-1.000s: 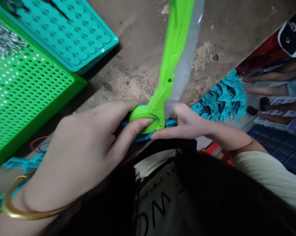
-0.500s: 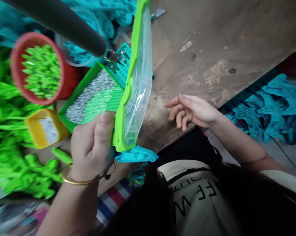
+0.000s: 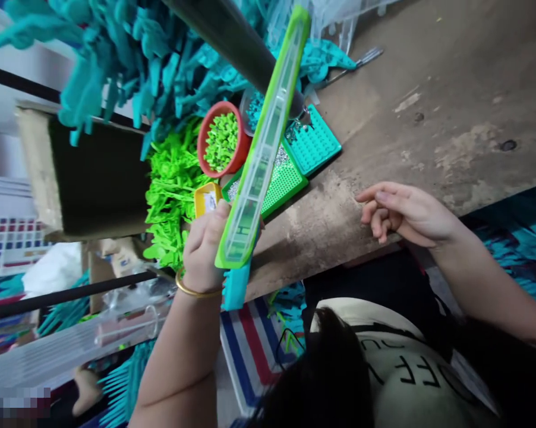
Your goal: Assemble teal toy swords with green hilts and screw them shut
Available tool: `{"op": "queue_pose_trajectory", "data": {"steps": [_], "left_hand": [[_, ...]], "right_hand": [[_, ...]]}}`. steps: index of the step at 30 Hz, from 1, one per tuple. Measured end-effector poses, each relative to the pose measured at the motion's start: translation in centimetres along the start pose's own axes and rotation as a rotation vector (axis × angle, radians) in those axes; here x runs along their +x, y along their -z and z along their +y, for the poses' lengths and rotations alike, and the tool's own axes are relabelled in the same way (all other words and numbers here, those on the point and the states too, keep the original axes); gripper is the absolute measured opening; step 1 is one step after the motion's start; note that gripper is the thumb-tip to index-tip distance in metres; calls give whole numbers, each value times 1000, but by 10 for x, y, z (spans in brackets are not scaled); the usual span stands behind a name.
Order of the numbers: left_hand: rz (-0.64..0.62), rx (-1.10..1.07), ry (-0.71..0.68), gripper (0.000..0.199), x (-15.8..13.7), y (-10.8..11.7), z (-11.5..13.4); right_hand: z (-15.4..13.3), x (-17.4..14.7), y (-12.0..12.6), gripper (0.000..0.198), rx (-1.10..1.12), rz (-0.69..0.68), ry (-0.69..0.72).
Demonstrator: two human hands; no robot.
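My left hand is closed around the lower end of a long plastic part with a bright green rim and a clear, ribbed middle. The part stands tilted, its upper end leaning right, and partly covers a green tray of small metal pieces. A teal piece sticks out below the grip; whether it is joined to the part, I cannot tell. Over the wooden table's near edge hovers my right hand, fingers loosely bent and apart, holding nothing.
A red tub of green pieces and a yellow cup stand beyond my left hand. Near them are a teal tray, a dark metal post and heaped teal parts. An open cardboard box is at left.
The view has swung left, bringing the cardboard box into sight. The green-rimmed part has turned in my left hand and now shows its ribbed face. My right hand keeps its loose pose.
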State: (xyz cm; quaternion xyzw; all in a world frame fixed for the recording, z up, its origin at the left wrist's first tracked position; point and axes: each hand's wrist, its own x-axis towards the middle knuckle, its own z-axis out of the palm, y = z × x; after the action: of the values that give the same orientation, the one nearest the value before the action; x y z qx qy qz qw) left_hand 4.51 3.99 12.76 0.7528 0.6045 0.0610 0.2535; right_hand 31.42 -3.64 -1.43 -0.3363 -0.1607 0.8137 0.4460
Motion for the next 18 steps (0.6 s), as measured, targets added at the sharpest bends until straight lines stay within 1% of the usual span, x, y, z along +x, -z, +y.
{"op": "queue_pose_trajectory", "data": {"steps": [3,4,6,8,10,13,15,18], "left_hand": [[-4,-393,-33,47,-3,-3,-9],[-3,-469,-53,47,-4,-5,-10],[-21,-518,-75,49,-5,-8,-7],[-52,-530,-62,51,-6,-8,2],[-48,-519,-63,52,-6,-8,12],[-78,-440,-124,53,-3,-13,21],[-101,-359,-191,52,2,-24,22],[-113,-178,-296,48,13,-57,23]], "right_hand": [[2,-1,1,43,-13,7,1],[2,-1,1,43,-21,10,2],[3,-2,2,41,-41,15,6],[4,-2,2,39,-63,18,12],[5,-1,3,38,-80,19,17],[5,1,2,39,-87,36,25],[5,-2,-3,45,-81,63,41],[2,-11,-15,59,-89,63,37]]}}
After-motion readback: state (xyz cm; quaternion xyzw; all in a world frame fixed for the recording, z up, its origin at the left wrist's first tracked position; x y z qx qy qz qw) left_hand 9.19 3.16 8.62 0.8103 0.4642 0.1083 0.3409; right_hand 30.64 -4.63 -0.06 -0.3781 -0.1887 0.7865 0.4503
